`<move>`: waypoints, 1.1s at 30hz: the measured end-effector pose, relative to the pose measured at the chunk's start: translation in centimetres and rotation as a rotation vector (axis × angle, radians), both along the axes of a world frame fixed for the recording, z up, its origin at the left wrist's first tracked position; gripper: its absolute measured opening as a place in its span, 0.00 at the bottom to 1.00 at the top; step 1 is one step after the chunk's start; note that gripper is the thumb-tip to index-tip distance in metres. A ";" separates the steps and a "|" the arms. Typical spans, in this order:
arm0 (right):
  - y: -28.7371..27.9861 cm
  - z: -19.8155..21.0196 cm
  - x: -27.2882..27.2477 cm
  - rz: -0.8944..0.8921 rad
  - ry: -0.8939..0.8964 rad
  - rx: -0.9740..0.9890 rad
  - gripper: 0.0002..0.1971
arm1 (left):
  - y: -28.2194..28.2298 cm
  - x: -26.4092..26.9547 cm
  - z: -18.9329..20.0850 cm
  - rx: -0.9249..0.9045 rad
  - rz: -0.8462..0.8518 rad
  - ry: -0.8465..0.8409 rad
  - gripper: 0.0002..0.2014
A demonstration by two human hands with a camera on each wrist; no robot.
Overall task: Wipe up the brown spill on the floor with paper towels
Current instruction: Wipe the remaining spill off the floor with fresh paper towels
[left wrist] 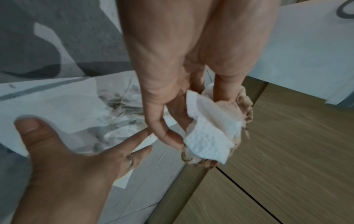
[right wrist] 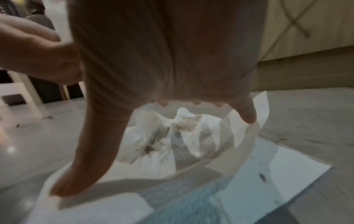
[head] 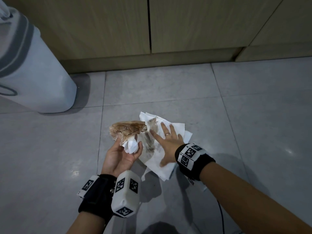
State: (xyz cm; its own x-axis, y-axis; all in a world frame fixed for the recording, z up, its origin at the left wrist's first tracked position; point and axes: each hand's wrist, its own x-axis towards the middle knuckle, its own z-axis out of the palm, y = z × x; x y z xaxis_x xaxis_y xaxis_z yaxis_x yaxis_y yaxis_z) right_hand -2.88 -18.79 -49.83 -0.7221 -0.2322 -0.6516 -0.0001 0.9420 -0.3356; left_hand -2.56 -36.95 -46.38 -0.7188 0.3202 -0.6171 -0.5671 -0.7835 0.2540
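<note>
My left wrist [head: 96, 195]: black strap band, white tag panel at its 9 o'clock edge, white camera block [head: 125, 193] at 3 o'clock bearing black-and-white square markers on three faces. My right wrist [head: 194, 159]: black band, white marker strip across it. Right hand [head: 167, 142]: thin ring [head: 167, 134]. Forearms bare, no sleeves.

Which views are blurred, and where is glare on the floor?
Head view: mostly sharp; small glare spots on the floor; the bin is smeared. Left wrist view: the right hand is blurred, the cabinet streaked. Right wrist view: blurred throughout, the towel soft and doubled.
</note>
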 end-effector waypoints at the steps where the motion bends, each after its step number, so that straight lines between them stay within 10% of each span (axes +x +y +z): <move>1: -0.1 0.1 0.0 0.067 -0.037 0.040 0.66 | -0.1 0.0 0.1 -0.009 -0.009 -0.012 0.23; 6: -1.2 -0.3 -0.2 0.240 -0.053 0.190 0.68 | -0.1 0.2 -0.1 -0.048 0.032 -0.057 0.07; 11: -1.5 -2.8 -1.0 0.325 -0.053 0.231 0.68 | 0.0 0.3 0.1 -0.038 -0.014 -0.021 0.25; 17: -0.9 -3.3 -1.0 0.234 0.075 0.082 0.35 | -0.5 0.0 -1.1 -0.011 0.022 -0.054 0.28; 25: 0.8 -2.1 -0.6 -0.582 0.016 -0.509 0.07 | -0.5 0.1 0.3 -0.023 0.090 -0.029 0.08; 28: 0.6 -0.6 -0.6 -0.890 -0.204 -0.825 0.06 | 0.3 0.0 0.6 -0.017 0.119 -0.013 0.28; 33: 0.1 -0.1 -0.9 -1.097 -0.405 -0.889 0.12 | 0.7 0.1 1.8 -0.013 0.097 0.001 0.31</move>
State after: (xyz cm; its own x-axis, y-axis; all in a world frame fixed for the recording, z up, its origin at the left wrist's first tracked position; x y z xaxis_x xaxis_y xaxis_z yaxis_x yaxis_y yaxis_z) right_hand -3.77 -18.69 -49.97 -0.6041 -0.1244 -0.7872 0.7969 -0.1046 -0.5950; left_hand -2.42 -36.23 -44.61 -0.7467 0.2407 -0.6201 -0.4884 -0.8313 0.2654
